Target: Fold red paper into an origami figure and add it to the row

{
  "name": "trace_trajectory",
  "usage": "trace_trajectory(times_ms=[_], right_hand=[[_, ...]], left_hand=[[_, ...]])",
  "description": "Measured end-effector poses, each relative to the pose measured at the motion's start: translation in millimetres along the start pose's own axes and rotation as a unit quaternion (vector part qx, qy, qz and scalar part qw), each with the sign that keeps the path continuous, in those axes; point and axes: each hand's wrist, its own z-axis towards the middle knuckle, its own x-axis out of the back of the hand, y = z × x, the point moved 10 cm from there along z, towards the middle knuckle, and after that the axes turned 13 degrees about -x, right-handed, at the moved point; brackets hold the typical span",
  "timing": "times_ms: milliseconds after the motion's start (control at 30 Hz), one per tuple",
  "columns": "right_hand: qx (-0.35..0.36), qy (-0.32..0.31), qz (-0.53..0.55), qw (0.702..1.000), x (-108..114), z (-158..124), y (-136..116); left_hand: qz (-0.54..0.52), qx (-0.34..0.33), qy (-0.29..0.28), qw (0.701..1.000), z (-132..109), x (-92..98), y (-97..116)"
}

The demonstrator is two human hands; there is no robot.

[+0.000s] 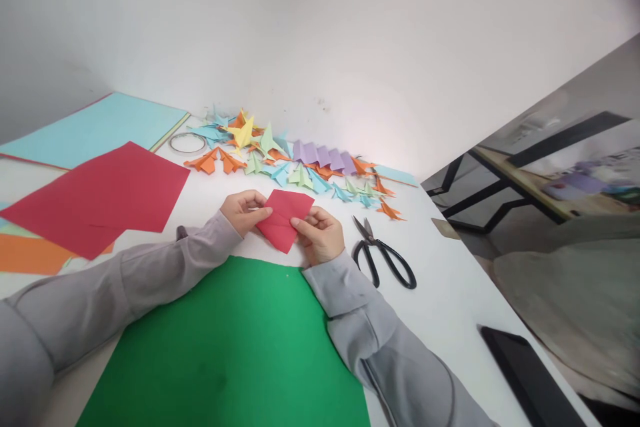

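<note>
A small folded red paper (283, 215) lies on the white table (440, 280), held from both sides. My left hand (245, 211) pinches its left edge with curled fingers. My right hand (320, 235) presses on its right edge, fingers curled over the paper. Both grey sleeves reach in from the bottom. A large green sheet (240, 347) lies just in front of the hands, under my forearms.
Black scissors (383, 255) lie right of my right hand. Several folded paper figures (280, 157) in mixed colours line the wall. A large red sheet (103, 197), blue sheet (95, 128), orange sheet (30, 255) and tape roll (187, 143) lie left. A dark tablet (527, 377) sits at the table's right edge.
</note>
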Motion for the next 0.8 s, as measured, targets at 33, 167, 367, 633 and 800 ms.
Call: trace_trajectory(times_ms=[33, 167, 367, 633, 800], right_hand=[[0.001, 0.002, 0.009, 1.0, 0.4, -0.4, -0.2], [0.013, -0.028, -0.01, 0.999, -7.3, -2.1, 0.0], [0.013, -0.004, 0.015, 1.0, -2.3, -2.4, -1.3], [-0.045, -0.012, 0.047, 0.998, -1.9, -2.3, 3.0], [-0.058, -0.004, 0.031, 0.998, 2.6, -0.4, 4.7]], left_hand=[[-0.006, 0.001, -0.003, 1.0, -0.9, -1.5, 0.3], [-0.017, 0.016, -0.011, 1.0, -4.6, -5.4, 1.0], [-0.038, 0.062, -0.023, 0.997, -4.1, -8.2, -3.2], [-0.102, 0.095, 0.014, 0.99, -2.0, -2.1, -10.3], [-0.121, 0.132, -0.019, 0.984, -5.4, -10.2, -8.6]])
